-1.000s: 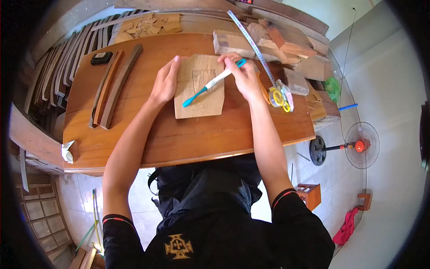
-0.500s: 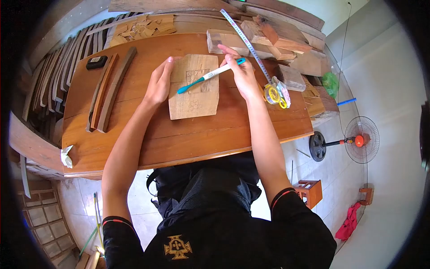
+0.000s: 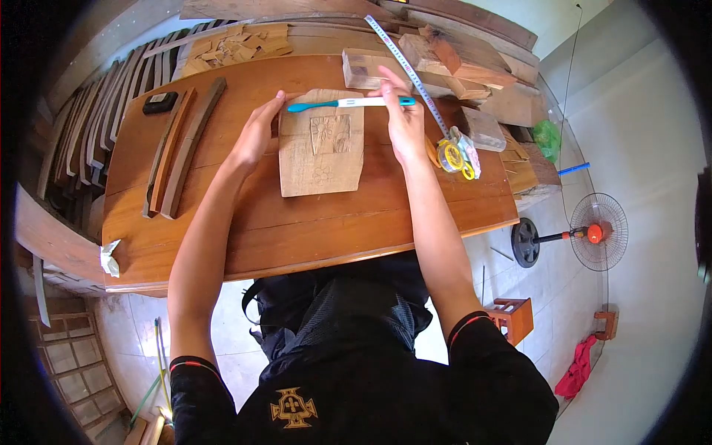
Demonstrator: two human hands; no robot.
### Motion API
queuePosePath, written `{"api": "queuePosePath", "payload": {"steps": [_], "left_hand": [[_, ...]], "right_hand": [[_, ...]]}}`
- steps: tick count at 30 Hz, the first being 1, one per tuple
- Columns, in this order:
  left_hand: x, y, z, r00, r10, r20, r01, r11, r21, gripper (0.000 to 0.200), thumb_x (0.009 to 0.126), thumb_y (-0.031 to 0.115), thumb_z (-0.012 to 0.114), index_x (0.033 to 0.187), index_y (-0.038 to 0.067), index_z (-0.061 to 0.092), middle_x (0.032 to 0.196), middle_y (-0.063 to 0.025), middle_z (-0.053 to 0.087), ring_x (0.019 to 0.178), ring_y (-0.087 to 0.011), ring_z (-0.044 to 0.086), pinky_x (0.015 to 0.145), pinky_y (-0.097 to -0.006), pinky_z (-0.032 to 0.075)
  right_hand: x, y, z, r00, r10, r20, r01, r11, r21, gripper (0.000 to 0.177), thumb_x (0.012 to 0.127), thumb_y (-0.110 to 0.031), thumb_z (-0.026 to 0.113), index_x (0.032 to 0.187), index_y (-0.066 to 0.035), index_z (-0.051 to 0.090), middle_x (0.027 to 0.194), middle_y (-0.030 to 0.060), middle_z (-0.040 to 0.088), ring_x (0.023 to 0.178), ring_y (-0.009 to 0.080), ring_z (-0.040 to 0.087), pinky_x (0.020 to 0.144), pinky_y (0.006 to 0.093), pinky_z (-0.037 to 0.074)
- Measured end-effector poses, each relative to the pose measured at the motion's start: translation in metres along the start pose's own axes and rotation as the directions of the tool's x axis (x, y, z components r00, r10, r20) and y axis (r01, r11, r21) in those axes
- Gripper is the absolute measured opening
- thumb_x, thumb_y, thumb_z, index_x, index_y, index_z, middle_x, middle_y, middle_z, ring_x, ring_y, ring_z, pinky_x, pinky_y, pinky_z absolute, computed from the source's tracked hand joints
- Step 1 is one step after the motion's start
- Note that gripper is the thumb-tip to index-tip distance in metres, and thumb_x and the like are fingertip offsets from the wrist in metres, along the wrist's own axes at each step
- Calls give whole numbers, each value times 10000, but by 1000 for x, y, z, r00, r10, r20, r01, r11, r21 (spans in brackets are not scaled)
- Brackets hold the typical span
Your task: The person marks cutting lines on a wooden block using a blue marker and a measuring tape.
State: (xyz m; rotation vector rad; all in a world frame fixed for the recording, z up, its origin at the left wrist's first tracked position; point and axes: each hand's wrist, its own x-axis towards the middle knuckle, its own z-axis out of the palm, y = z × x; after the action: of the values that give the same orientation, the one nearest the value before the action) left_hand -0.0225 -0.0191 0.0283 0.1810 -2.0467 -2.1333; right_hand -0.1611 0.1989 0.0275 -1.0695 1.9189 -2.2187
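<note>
The toothbrush-shaped tool (image 3: pixel 348 103), teal at both ends and white between, lies to the left of the right hand (image 3: pixel 406 132), its long axis running almost straight across the upper part of the carved wooden board (image 3: pixel 320 165). The right hand is the nearer, since it grasps the tool by its handle end, pinched between thumb and fingers, with another finger raised clear. The tapered far end points toward the left hand (image 3: pixel 254 133) and appears just beside its thumb. Whether the tool touches the wood — or whether it has bristles — I cannot tell.

The board sits between the hands on the wooden table (image 3: pixel 259 237), its rectangular recess (image 3: pixel 328 135) below the tool. The left hand lies along the board's left edge, thumb up and other fingers partly hidden; whether it grips or only steadies, I cannot tell. Both forearms reach forward over the table's near edge, the right one slanting inward. Beyond the right hand, a tape measure blade (image 3: pixel 404 63) stretches diagonally.
</note>
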Motion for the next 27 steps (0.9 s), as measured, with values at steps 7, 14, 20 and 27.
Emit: {"api": "queuePosePath", "payload": {"steps": [7,14,20,27], "left_hand": [[-1,1,-1,999,-15,29,15,1000,-5,738,1009,598,231,1384,21,499,1350,-138,553,1260,-232,498,1098,-395,317],[2,-7,-7,995,26,94,-20,997,-74,834,980,668,153,1397,19,472,1380,-144,528,1295,-246,464,1121,-398,284],[3,-11,-3,996,69,59,-67,997,-27,856,956,709,121,1374,79,522,1318,-100,578,1232,-225,504,1073,-386,329],[-1,-7,-2,993,93,67,-95,995,24,886,946,724,103,1369,67,521,1323,-102,571,1231,-230,503,1076,-387,326]], "right_hand": [[-3,-8,6,999,-35,-40,34,999,-18,196,932,-163,652,1058,-19,694,1048,50,716,1067,118,578,975,302,410],[-3,7,4,988,-24,151,34,998,-62,244,939,-180,637,777,-22,728,1323,52,605,1172,171,531,1014,337,387],[-4,1,13,988,78,-133,-78,997,9,177,944,-176,629,1036,-51,714,1235,59,642,1059,151,565,970,324,413],[-2,4,14,995,3,-96,-4,1000,-14,308,944,-192,644,1232,-84,652,834,-15,637,910,83,551,872,262,418]]}}
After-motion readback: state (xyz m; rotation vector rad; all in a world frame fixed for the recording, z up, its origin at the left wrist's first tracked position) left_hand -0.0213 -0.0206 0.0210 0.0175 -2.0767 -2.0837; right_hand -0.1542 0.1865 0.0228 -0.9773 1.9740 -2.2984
